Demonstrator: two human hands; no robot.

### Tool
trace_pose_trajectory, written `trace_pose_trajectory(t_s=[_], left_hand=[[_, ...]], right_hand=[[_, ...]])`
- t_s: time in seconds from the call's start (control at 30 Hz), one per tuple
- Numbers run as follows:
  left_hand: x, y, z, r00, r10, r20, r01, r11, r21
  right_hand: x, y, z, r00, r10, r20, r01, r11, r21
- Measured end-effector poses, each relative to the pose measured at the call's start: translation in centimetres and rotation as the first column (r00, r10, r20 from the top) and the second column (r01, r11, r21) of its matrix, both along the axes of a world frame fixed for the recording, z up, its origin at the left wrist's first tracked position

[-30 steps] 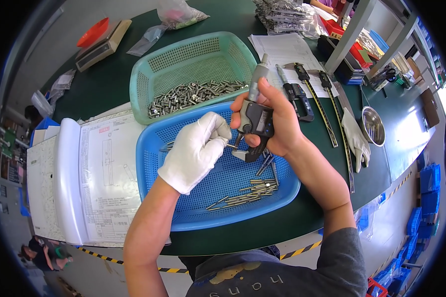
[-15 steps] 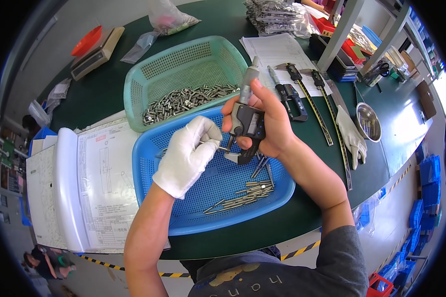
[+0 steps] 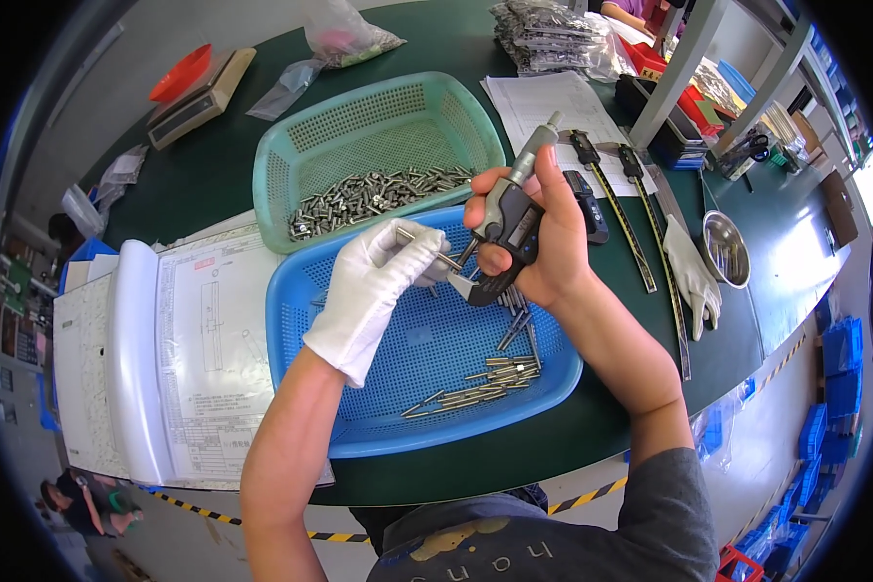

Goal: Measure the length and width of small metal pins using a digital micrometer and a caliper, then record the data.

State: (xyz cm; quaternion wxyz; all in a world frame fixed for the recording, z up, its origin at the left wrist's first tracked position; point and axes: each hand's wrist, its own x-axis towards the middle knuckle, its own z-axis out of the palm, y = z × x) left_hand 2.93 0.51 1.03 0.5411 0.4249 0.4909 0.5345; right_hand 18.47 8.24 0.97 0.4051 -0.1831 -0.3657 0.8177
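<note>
a thin metal pin [image 3: 443, 256] sits in the micrometer [image 3: 507, 225], above the blue basket [image 3: 359, 427]. the gloved left hand [image 3: 373, 286] pinches the pin; the bare right hand [image 3: 538, 242] grips the micrometer. behind the blue basket, a green basket [image 3: 291, 165] holds more pins [image 3: 373, 194].

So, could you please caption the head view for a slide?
Gloved left hand feeds a pin into a micrometer held by the right hand over a blue basket.
</note>
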Motion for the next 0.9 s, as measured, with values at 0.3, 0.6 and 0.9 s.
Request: trace_pose_trajectory(t_s=[0.3, 0.6, 0.9], left_hand=[[0.29, 0.06, 0.14, 0.998, 0.058, -0.026, -0.057, 0.998, 0.006], [0.48, -0.05, 0.30, 0.997, 0.066, -0.034, -0.065, 0.998, 0.007], [0.40, -0.08, 0.15, 0.997, 0.060, -0.043, -0.059, 0.998, 0.031]], right_hand=[[-0.02, 0.06, 0.05, 0.998, 0.015, -0.065, -0.017, 0.999, -0.030], [0.17, 0.14, 0.02, 0.996, 0.035, -0.082, -0.041, 0.997, -0.071], [0.10, 0.14, -0.07, 0.998, 0.034, -0.045, -0.035, 0.999, -0.030]])
